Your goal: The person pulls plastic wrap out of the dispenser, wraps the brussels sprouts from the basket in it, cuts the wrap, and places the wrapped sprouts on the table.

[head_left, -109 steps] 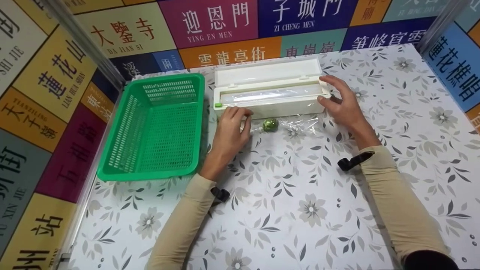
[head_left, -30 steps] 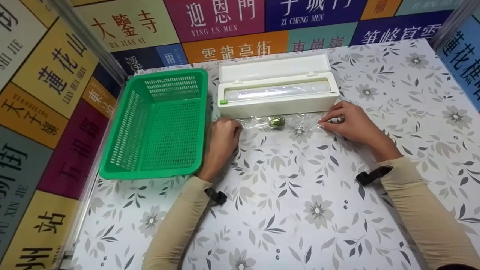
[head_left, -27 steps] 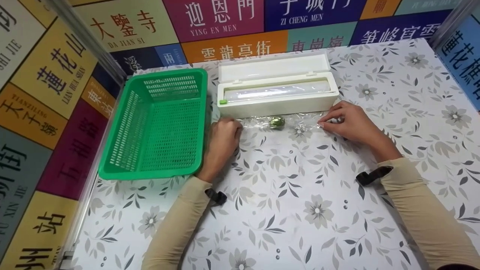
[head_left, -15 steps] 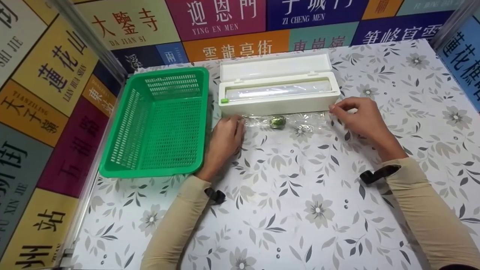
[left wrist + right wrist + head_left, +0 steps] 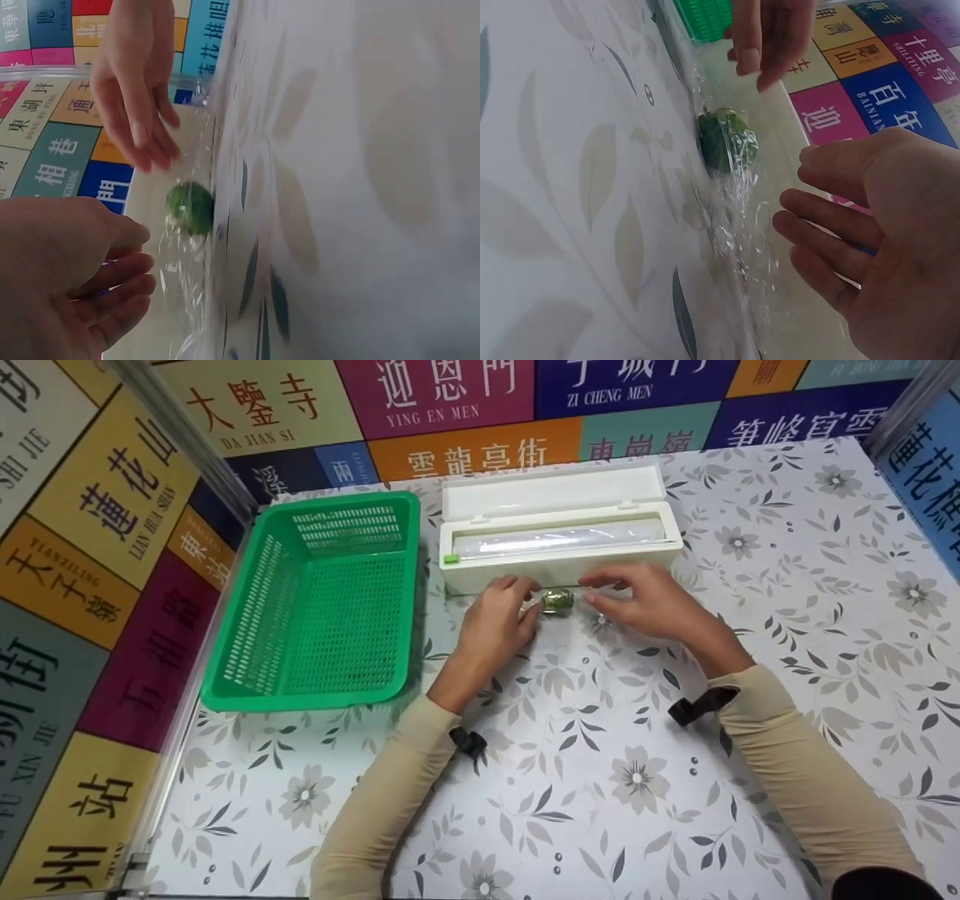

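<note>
Vegetable [image 5: 557, 600], small and green, lies on the worktop [image 5: 570, 817] in the gap between the fingers of the left hand [image 5: 491, 622] and those of the right hand [image 5: 656, 604]. Clear film [image 5: 739, 232] covers it and runs out crumpled on both sides, past the fingers of each hand.

The left fingers are loosely bent, with the thumb apart from them, just beside the vegetable; whether they touch the film I cannot tell. The right fingers are spread and slightly bent, with nothing held in them, near the vegetable on its other side.

Directly beyond both sets of fingers stands a long white box [image 5: 487, 576] with its lid [image 5: 555, 495] laid back on the far side. Inside lies a roll [image 5: 559, 540] of film, and a green slider [image 5: 451, 559] sits at the end beyond the left fingers. Well to the left of the left fingers is a green basket [image 5: 307, 703]. Behind the fingers, each beige sleeve [image 5: 390, 802] carries a black wrist camera [image 5: 469, 742]. Farthest beyond the fingers, colourful panels [image 5: 446, 427] with lettering border the worktop.
</note>
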Motion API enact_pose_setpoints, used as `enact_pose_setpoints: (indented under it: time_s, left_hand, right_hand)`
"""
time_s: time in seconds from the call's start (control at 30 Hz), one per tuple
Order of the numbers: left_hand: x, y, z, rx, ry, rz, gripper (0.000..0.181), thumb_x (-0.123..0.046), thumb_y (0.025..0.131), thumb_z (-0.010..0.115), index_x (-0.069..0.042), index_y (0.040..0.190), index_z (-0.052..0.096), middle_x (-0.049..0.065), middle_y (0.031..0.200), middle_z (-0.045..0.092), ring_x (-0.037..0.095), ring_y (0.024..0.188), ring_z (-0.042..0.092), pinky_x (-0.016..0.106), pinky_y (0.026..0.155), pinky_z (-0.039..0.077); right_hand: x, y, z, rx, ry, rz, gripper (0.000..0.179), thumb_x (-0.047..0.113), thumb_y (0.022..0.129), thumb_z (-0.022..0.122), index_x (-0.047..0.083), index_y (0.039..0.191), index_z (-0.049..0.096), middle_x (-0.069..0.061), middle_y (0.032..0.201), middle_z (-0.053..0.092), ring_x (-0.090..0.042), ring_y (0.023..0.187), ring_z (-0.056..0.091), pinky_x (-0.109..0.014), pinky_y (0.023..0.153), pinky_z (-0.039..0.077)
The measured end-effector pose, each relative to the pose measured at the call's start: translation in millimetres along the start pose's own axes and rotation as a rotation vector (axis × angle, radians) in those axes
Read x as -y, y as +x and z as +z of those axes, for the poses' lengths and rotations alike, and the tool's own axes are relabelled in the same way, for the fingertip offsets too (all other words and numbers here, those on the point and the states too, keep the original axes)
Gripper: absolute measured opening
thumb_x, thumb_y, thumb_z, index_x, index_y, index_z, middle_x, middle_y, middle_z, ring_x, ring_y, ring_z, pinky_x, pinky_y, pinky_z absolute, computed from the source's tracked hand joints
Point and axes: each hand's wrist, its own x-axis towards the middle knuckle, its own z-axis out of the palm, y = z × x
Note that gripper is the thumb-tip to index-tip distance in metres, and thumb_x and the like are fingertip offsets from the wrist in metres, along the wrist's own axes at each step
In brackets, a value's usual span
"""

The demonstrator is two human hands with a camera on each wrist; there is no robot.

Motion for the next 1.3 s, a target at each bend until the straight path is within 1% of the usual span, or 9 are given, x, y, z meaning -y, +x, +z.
enact_pose_setpoints:
  time_s: [0.17,0.37,0.57,0.67,0.77,0.83,0.97,1.1,1.3]
  left_hand:
    - [-7.6,7.4,13.4,0.099,0.018,-0.006,0.037,-0.019,0.1,0.079,-0.017,0.136,0.074,0.007,0.133,0.073,0.025,0.117,0.074,0.039,0.093,0.064]
    - [-3.9,5.1,19.1,0.091,0.039,0.02,0.035,-0.015,0.102,0.076,-0.023,0.136,0.075,0.002,0.13,0.072,0.023,0.111,0.076,0.038,0.09,0.065]
    - [-1.2,3.0,17.2,0.1,-0.01,0.065,0.032,-0.009,0.101,0.074,-0.018,0.132,0.077,0.004,0.127,0.072,0.022,0.106,0.075,0.033,0.089,0.065]
    - [-0.6,1.2,14.2,0.135,-0.067,0.078,0.031,-0.009,0.1,0.075,-0.014,0.131,0.076,0.006,0.126,0.072,0.021,0.106,0.075,0.03,0.091,0.064]
    - [0.4,-1.6,9.7,0.174,-0.106,0.101,0.032,-0.011,0.099,0.077,-0.012,0.131,0.076,0.008,0.125,0.073,0.02,0.107,0.075,0.03,0.092,0.063]
    - [1.4,-4.2,5.7,0.193,-0.122,0.118,0.032,-0.014,0.098,0.08,-0.011,0.13,0.076,0.009,0.123,0.073,0.021,0.108,0.074,0.032,0.094,0.062]
    - [5.3,-8.4,0.8,0.218,-0.151,0.161,0.033,-0.016,0.097,0.083,-0.012,0.129,0.077,0.009,0.122,0.071,0.022,0.109,0.071,0.034,0.097,0.06]
    - [9.6,-11.8,1.0,0.224,-0.229,0.191,0.033,-0.015,0.097,0.081,-0.01,0.129,0.077,0.011,0.125,0.068,0.022,0.107,0.074,0.028,0.095,0.061]
    - [10.2,-22.3,-1.8,0.232,-0.39,0.21,0.03,-0.01,0.095,0.084,0.0,0.123,0.075,0.016,0.119,0.071,0.025,0.1,0.08,0.022,0.087,0.064]
  right_hand:
    - [2,8.0,19,0.055,-0.099,0.014,0.039,0.016,0.1,0.077,0.008,0.139,0.072,-0.014,0.138,0.075,-0.038,0.132,0.068,-0.056,0.117,0.051]
    - [5,4.0,32,0.034,-0.085,0.083,0.042,0.014,0.096,0.082,0.008,0.135,0.071,-0.014,0.126,0.078,-0.034,0.116,0.074,-0.055,0.112,0.054]
    - [7,3.2,34,0.013,-0.091,0.095,0.04,0.019,0.091,0.088,0.013,0.128,0.074,-0.007,0.105,0.084,-0.03,0.103,0.079,-0.058,0.119,0.03]
    - [9,2.6,32,0.039,-0.049,0.096,0.037,0.02,0.092,0.088,0.012,0.125,0.075,-0.009,0.104,0.084,-0.031,0.1,0.08,-0.053,0.115,0.043]
    - [12,0.1,29,0.109,0.011,0.083,0.032,0.025,0.097,0.084,0.009,0.123,0.075,-0.01,0.104,0.084,-0.028,0.098,0.081,-0.041,0.094,0.06]
    - [13,-2.8,25,0.171,0.054,0.065,0.031,0.028,0.103,0.077,0.008,0.126,0.073,-0.01,0.104,0.084,-0.026,0.096,0.081,-0.033,0.082,0.061]
    - [11,-11.0,20,0.273,0.148,0.039,0.029,0.02,0.11,0.065,0.007,0.135,0.069,-0.01,0.108,0.084,-0.025,0.095,0.08,-0.021,0.078,0.057]
    - [8,-18.1,21,0.284,0.148,0.007,0.034,0.005,0.102,0.073,0.008,0.135,0.068,-0.009,0.112,0.082,-0.024,0.098,0.079,-0.02,0.083,0.059]
    - [13,-24.2,29,0.278,0.101,-0.07,0.037,-0.004,0.087,0.081,0.008,0.118,0.062,-0.008,0.106,0.075,-0.018,0.087,0.073,-0.026,0.076,0.063]
